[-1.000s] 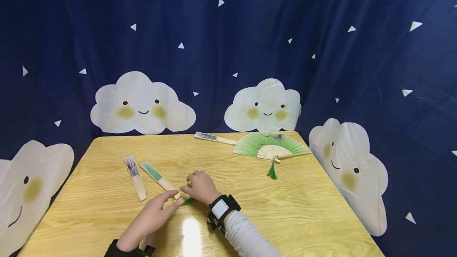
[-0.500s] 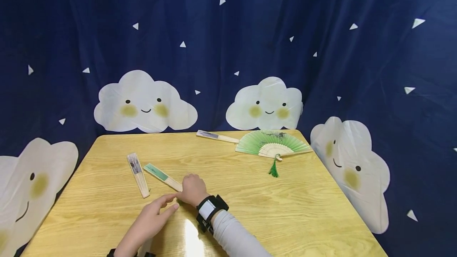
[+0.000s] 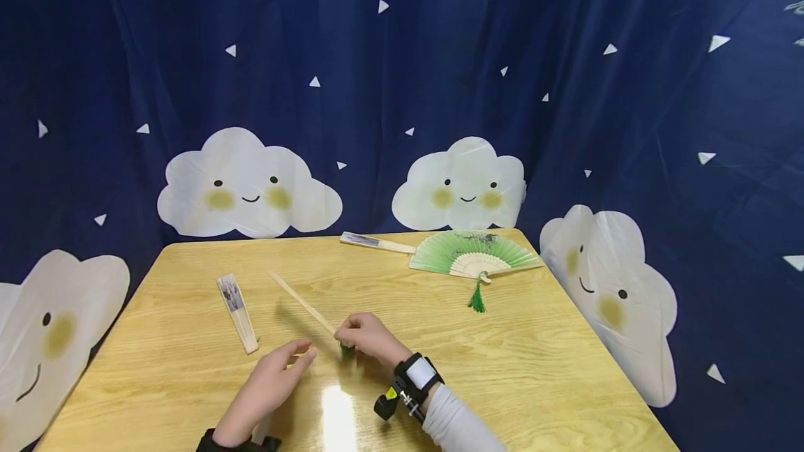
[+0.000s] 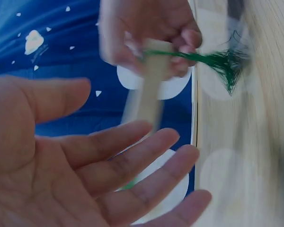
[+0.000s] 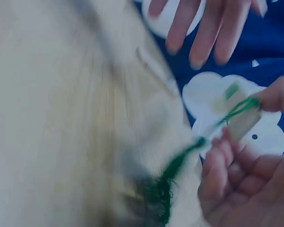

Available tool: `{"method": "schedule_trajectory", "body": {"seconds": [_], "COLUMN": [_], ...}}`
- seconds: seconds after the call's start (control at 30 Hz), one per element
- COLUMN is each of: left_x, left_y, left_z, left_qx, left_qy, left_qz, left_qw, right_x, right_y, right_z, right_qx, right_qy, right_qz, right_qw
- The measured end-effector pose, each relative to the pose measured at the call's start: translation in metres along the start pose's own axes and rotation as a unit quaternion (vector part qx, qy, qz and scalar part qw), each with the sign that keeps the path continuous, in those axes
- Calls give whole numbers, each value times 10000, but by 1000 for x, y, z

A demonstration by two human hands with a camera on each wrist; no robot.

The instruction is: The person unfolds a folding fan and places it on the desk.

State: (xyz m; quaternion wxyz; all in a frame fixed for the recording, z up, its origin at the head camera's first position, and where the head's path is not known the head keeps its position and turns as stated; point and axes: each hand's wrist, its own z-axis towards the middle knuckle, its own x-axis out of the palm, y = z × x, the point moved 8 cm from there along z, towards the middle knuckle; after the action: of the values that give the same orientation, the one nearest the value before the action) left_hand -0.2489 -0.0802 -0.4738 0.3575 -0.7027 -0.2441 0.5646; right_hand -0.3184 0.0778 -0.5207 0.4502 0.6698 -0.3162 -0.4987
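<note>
A folded fan [image 3: 303, 303] with a green tassel [image 4: 222, 64] is off the table, its narrow edge facing the head camera. My right hand [image 3: 372, 335] pinches it at the tassel end between thumb and curled fingers, as the right wrist view shows. My left hand [image 3: 274, 377] hovers to the left of it, palm up, fingers fairly straight and apart from the fan. Another folded fan [image 3: 238, 314], with a greyish patterned top, lies on the table beyond the left hand.
An open green fan [image 3: 474, 254] with its own tassel lies at the back right of the wooden table [image 3: 440, 382]. One more folded fan [image 3: 377, 243] lies along the back edge, touching it. A dark blue curtain [image 3: 364, 54] with clouds hangs behind.
My right hand has taken hold of the folded green-topped fan, lifted it off the table and turned it edge-on. It has shifted slightly right. The left hand has stayed nearly in place.
</note>
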Motion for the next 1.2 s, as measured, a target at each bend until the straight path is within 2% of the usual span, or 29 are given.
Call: {"method": "schedule_trajectory", "body": {"seconds": [0.1, 0.2, 0.27, 0.37, 0.47, 0.53, 0.6, 0.67, 0.83, 0.93, 1.07, 1.2], "left_x": [1, 0, 0, 3, 8, 12, 17, 22, 33, 39, 46, 46], "left_y": [-2, -5, -9, -15, -20, -22, -25, -28, -35, -37, -39, -41], "left_z": [6, 11, 12, 14, 15, 15, 16, 16, 16, 14, 12, 11], "left_qx": [45, 104, 130, 132, 126, 142, 196, 273, 490, 581, 613, 696], "left_qy": [-292, -702, -955, -1152, -1200, -1166, -1078, -965, -694, -484, -263, -390], "left_qz": [-220, -883, -1590, -2637, -3295, -3514, -3542, -3470, -2998, -2834, -2734, -2709], "left_qw": [9993, 9936, 9826, 9576, 9364, 9288, 9287, 9325, 9502, 9560, 9596, 9593], "right_x": [2, 4, 5, 4, 0, -4, -9, -14, -27, -36, -51, -60], "right_y": [5, 12, 16, 24, 33, 40, 46, 51, 58, 62, 77, 88], "right_z": [-17, -31, -39, -48, -54, -58, -60, -61, -63, -64, -72, -81], "right_qx": [-95, -143, -143, -256, -540, -870, -1219, -1597, -2218, -2393, -2441, -2341], "right_qy": [433, 715, 895, 1117, 1197, 1139, 999, 763, 227, -23, -348, -515], "right_qz": [855, 1419, 1775, 2034, 1748, 1325, 933, 562, 89, 122, 287, 438], "right_qw": [9954, 9872, 9799, 9724, 9758, 9808, 9831, 9826, 9748, 9709, 9687, 9699]}}
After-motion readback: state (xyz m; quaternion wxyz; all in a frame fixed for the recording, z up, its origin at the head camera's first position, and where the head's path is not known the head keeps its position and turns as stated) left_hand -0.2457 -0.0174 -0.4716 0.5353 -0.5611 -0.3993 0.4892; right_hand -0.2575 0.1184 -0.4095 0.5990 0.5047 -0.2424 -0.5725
